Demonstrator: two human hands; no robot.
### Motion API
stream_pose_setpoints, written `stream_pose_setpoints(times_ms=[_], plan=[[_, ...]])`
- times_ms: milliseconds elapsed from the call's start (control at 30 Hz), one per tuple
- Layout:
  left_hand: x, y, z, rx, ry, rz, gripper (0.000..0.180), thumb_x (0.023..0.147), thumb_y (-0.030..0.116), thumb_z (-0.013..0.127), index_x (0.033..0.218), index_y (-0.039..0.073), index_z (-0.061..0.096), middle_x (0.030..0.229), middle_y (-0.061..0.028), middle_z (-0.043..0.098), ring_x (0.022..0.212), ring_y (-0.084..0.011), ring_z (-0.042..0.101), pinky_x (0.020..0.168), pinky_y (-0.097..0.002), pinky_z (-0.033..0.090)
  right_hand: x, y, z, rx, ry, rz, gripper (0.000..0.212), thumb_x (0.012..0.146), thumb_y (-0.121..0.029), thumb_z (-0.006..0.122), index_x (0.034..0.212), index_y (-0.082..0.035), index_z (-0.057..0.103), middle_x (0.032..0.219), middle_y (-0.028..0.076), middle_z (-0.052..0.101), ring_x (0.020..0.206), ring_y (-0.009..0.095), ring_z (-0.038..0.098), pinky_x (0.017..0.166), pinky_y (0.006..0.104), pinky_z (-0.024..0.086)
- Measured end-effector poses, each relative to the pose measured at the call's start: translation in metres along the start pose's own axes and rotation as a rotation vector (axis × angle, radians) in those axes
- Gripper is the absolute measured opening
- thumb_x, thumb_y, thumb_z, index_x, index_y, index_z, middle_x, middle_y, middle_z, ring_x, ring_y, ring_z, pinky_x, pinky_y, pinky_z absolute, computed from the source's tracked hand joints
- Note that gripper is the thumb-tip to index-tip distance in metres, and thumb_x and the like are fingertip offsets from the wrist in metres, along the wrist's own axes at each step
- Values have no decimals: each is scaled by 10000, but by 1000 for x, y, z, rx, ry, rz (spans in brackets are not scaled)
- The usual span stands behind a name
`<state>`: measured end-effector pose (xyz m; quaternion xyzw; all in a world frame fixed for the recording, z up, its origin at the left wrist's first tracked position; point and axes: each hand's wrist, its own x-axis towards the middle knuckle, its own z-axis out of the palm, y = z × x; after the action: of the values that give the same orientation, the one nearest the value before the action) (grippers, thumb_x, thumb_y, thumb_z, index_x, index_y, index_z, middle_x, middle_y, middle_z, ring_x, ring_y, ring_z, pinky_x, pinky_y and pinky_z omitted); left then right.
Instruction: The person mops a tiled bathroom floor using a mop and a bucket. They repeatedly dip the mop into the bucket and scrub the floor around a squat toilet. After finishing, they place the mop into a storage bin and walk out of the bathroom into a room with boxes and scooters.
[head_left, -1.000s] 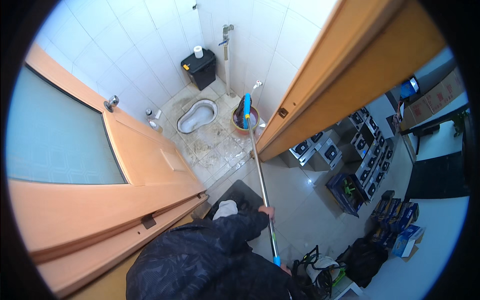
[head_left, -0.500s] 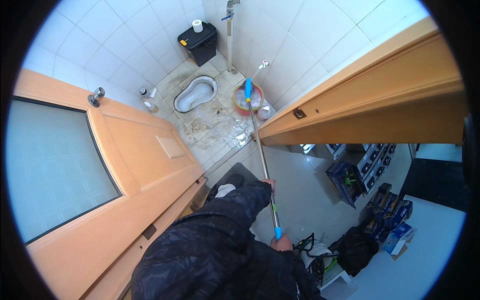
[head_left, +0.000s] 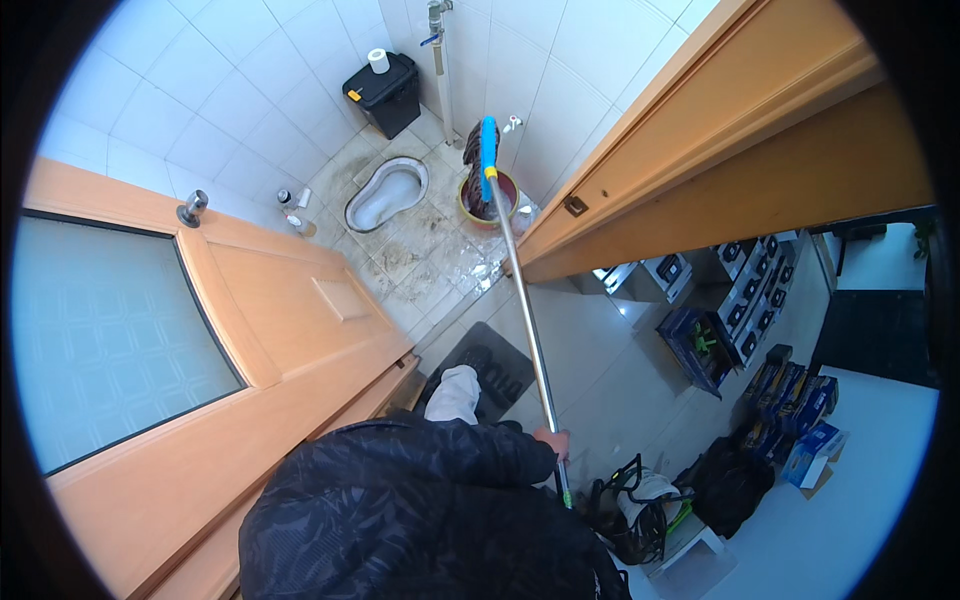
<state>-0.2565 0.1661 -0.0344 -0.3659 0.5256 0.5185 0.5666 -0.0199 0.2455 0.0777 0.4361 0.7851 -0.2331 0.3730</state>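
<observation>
My left hand (head_left: 552, 443) is wrapped round the metal handle of a mop (head_left: 526, 300). From my body the handle runs forward through the doorway, and its near end goes out of sight behind my dark jacket. At the far end a blue mop head (head_left: 489, 150) with dark wet strands stands raised over a red bucket (head_left: 510, 197) with a yellowish rim. The lowest strands still hang inside the bucket. My right hand is hidden behind my jacket.
A squat toilet (head_left: 388, 193) lies left of the bucket, with a black lidded bin (head_left: 388, 100) behind. An open door (head_left: 290, 310) stands left, a wooden door frame (head_left: 680, 150) right. Boxes (head_left: 795, 405) and a black bag (head_left: 732, 480) sit right. The tiles look wet and dirty.
The mop head has risen mostly out of the bucket, and its strands now show. My left hand has drawn back toward my body with the handle. The right hand has gone out of sight.
</observation>
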Motion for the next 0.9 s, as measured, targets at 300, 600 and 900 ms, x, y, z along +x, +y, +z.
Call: stream_pose_setpoints(times_ms=[300, 600, 900], plan=[[43, -8, -8, 331, -206, 156, 251, 900, 171, 553, 796, -57, 545, 658, -174, 604, 542, -307, 636, 491, -403, 540, -20, 24, 15, 16, -15, 8, 428, 843, -410, 646, 1030, -39, 539, 765, 258, 640, 733, 481, 619, 648, 553, 469], [14, 28, 9, -179, -186, 13, 153, 877, 146, 579, 865, 20, 493, 620, -88, 515, 482, -214, 549, 426, -374, 501, -48, -26, -42, -107, 35, 33, 393, 840, -379, 671, 974, -40, 525, 748, 255, 640, 727, 478, 623, 641, 524, 487], [-7, 37, -4, -104, -93, 79, 147, 841, 88, 542, 878, -51, 510, 594, -176, 573, 439, -295, 595, 398, -397, 486, -66, -11, -26, 60, -9, 12, 322, 853, -322, 657, 982, -47, 553, 769, 251, 641, 767, 475, 629, 659, 491, 490]])
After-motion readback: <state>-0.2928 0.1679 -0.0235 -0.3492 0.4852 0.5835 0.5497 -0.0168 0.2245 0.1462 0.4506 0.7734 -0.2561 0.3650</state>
